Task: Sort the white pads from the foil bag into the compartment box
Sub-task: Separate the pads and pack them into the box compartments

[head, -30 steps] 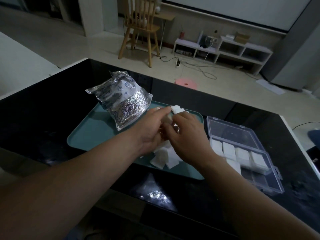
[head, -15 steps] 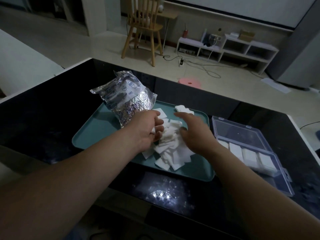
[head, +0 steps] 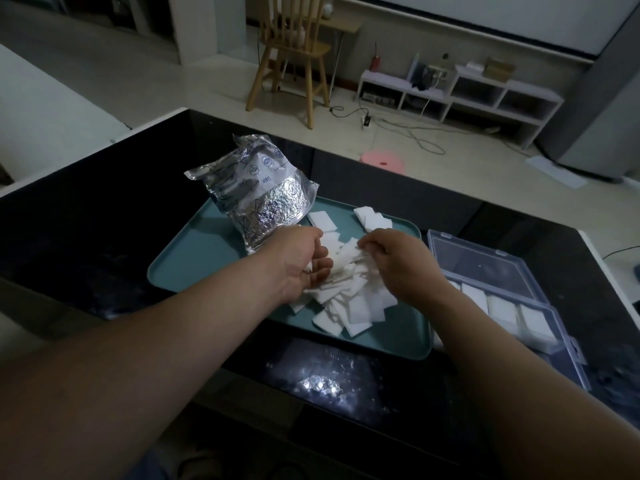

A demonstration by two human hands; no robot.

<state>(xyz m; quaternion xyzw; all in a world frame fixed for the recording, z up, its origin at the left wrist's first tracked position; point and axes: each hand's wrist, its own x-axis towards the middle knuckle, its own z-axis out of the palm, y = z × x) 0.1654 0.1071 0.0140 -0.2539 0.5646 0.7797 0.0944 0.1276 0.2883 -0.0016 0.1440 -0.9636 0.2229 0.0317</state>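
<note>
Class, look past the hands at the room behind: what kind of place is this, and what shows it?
Probably a home living room: a wooden chair, low white shelving along the wall, and a pink stool on the tiled floor.

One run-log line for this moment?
phase: gathering | both hands: left hand, right hand in pad pile on tray | box: open, partly filled

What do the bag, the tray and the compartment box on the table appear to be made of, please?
Bag: crinkled metallic foil, shiny with sharp creases. Tray: smooth matte teal, probably plastic, rounded rim. Compartment box: clear hard plastic; its lid shows the dark table through it.
</note>
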